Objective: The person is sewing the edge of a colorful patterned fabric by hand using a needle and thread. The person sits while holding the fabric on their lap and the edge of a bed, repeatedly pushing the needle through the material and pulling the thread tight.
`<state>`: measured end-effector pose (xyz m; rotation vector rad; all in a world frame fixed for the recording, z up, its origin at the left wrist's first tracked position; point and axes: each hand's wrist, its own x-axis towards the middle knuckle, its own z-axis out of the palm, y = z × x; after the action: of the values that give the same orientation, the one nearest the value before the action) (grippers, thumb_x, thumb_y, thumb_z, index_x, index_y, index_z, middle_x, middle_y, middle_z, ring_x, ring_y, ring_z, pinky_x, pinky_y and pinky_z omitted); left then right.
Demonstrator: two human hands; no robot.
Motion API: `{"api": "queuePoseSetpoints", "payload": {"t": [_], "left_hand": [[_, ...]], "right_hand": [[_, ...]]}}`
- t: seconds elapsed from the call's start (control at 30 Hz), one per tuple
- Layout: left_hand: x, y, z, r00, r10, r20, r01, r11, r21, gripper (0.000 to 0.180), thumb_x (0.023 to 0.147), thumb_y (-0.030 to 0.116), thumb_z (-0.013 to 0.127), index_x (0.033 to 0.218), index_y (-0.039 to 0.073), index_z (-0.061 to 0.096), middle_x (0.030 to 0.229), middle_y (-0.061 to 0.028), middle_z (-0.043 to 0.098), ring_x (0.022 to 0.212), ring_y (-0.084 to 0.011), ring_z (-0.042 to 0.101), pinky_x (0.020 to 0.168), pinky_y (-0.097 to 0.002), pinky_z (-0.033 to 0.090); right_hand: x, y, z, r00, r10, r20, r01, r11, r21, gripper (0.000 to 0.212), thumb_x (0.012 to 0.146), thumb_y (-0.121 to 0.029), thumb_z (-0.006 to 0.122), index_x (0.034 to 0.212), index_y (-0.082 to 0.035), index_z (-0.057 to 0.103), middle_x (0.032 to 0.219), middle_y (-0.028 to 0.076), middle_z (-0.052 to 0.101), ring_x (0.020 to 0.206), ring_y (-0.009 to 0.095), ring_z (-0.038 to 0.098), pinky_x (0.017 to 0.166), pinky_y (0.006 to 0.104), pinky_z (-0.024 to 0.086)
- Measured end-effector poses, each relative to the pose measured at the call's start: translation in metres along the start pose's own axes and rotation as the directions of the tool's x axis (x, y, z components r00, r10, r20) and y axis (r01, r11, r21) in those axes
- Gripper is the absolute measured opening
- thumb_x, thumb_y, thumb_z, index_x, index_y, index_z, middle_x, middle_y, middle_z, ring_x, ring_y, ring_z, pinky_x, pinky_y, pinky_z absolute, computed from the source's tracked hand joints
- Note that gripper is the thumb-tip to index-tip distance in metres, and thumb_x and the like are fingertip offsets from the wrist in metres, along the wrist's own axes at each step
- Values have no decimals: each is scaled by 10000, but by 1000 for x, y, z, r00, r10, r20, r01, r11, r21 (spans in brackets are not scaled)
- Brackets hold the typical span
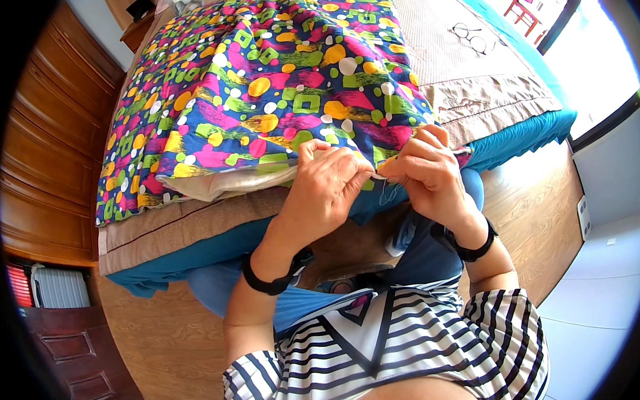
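Note:
A quilt cover (270,103) with a bright multicoloured print on dark blue is spread over the bed. At its near edge, my left hand (326,180) is closed in a pinch on the hem. Close beside it, my right hand (428,174) pinches the same edge, so a short stretch of hem runs between my fingertips. Loose white threads (387,193) dangle just under the right fingertips. Left of my left hand the cover's edge gapes, and a cream-white layer (229,184) shows inside. Whether a small tool sits between my fingers is hidden.
Under the quilt lies a beige bed mat (479,86) over a teal sheet (527,130). Eyeglasses (470,39) rest on the mat at the far right. Wooden wardrobe doors (51,141) stand along the left, and a power strip (584,218) is at the right wall.

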<state>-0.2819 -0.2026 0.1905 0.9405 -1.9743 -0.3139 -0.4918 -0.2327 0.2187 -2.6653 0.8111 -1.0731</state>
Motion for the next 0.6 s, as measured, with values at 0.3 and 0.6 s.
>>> {"api": "queuePoseSetpoints", "payload": {"t": [0.3, 0.6], "left_hand": [[-1, -12, 2, 963, -241, 125, 271, 877, -397, 54, 901, 92, 662, 897, 40, 650, 819, -81, 645, 766, -233, 572, 782, -323, 414], [-2, -14, 7, 895, -393, 211, 438, 680, -588, 110, 932, 92, 657, 935, -18, 645, 818, -40, 643, 713, -97, 541, 636, -252, 448]], "right_hand": [[2, 11, 17, 993, 116, -5, -110, 954, 278, 121, 694, -11, 765, 772, -48, 681, 695, 38, 583, 715, 235, 566, 723, 324, 444], [0, 4, 25, 890, 444, 101, -429, 743, 514, 162, 743, 23, 753, 873, -26, 669, 748, 59, 626, 734, 197, 611, 669, 309, 485]]}}
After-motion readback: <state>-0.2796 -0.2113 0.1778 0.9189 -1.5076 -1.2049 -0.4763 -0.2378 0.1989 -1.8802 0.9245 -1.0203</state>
